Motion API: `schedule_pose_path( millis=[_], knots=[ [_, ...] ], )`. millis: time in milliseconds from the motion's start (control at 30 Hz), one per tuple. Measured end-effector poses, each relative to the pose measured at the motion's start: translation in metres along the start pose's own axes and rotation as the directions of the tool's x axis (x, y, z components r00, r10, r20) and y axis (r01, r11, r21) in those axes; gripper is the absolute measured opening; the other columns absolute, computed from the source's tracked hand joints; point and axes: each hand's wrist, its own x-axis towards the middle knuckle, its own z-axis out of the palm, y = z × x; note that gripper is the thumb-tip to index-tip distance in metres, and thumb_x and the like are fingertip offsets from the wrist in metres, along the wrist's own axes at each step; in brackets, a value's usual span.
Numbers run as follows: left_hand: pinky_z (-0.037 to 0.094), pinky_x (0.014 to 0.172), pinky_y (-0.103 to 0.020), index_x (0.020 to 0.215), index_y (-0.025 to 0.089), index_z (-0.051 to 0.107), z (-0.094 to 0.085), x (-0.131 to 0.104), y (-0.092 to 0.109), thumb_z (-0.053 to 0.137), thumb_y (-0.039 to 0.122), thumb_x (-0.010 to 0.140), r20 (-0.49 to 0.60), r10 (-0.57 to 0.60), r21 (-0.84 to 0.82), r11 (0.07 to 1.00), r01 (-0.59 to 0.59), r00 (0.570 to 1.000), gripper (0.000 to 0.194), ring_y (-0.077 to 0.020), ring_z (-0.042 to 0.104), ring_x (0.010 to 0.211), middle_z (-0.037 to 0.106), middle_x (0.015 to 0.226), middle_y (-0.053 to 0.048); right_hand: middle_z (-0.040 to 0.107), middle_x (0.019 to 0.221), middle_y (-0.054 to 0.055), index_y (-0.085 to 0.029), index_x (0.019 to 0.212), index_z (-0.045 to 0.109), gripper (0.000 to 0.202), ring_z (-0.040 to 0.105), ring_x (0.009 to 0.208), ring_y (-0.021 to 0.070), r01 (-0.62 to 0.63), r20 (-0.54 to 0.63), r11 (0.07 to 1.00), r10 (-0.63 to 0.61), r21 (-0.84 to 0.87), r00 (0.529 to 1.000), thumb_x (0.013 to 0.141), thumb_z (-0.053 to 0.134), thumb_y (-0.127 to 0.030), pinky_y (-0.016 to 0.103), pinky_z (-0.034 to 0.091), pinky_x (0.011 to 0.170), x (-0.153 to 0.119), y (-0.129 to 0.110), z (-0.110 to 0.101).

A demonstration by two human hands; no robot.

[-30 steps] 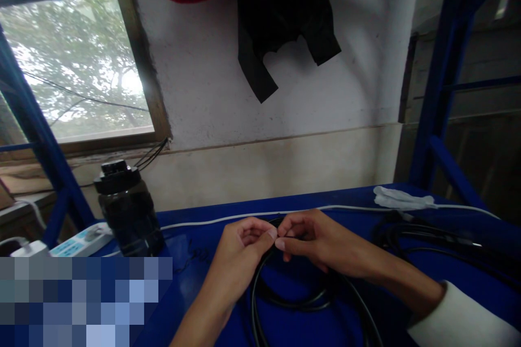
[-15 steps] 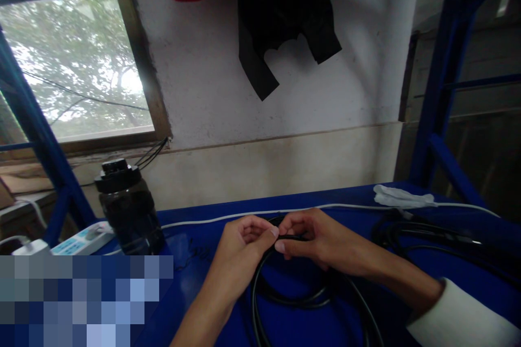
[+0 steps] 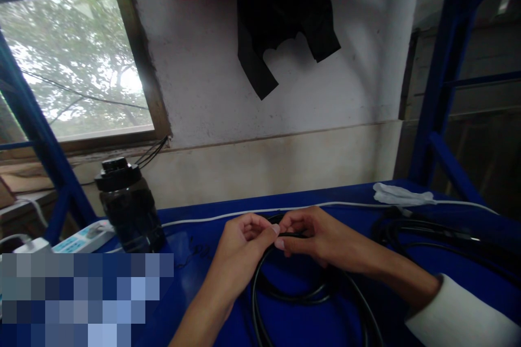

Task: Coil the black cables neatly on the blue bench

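Pinching the coiled black cable (image 3: 254,312) at its far side, the left hand (image 3: 244,246) and the right hand (image 3: 321,236) are almost meeting, thumbs and fingertips closing on it, other fingers curling loosely. The fingers are hiding the short stretch between them, so whether anything small is sitting there, I cannot tell. The coil is lying on the blue table (image 3: 191,293), its near loops running out of the frame's bottom edge. A pixelated block (image 3: 81,298) is covering the lower left corner, and dark shadow is blurring the second cable bundle (image 3: 431,227) on the right. A pale sleeve (image 3: 459,309) is covering the right forearm beyond the wrist.

Behind the hands, a white cord (image 3: 228,219) is running near the table's far edge, leaving a narrow blue strip beyond it. The dark bottle (image 3: 132,214) is standing left of the hands, with bare blue surface showing between. Inside the loops, more open tabletop is showing.
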Motion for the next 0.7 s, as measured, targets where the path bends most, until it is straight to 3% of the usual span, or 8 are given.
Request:
schedule_pose_path(
  millis=[333,700],
  knots=[
    [0.047,0.074,-0.027,0.085,0.016,0.074,-0.0002,0.0035,0.0032,0.082,0.028,0.076,-0.037,0.026,-0.040,0.999,-0.027,0.999,0.018,-0.0153,0.064,0.075,0.073,0.080,-0.004,0.075,0.086,0.002,-0.017,0.099,0.072,0.032,0.046,0.050,0.0056,0.011,0.017,1.000,-0.011,-0.011,1.000,0.089,0.080,-0.046,0.012,0.034,0.038,0.0005,0.0028,-0.0021],
    [0.047,0.074,-0.027,0.088,0.017,0.077,-0.0005,0.0010,0.0052,0.079,0.031,0.080,-0.030,0.065,-0.007,0.998,-0.065,0.997,0.017,-0.0155,0.065,0.076,0.076,0.083,-0.004,0.074,0.088,0.003,-0.018,0.097,0.073,0.031,0.046,0.053,0.0074,0.007,0.010,0.999,-0.006,-0.048,1.000,0.090,0.077,-0.048,0.015,0.034,0.039,-0.0006,0.0015,-0.0021]
  ],
)
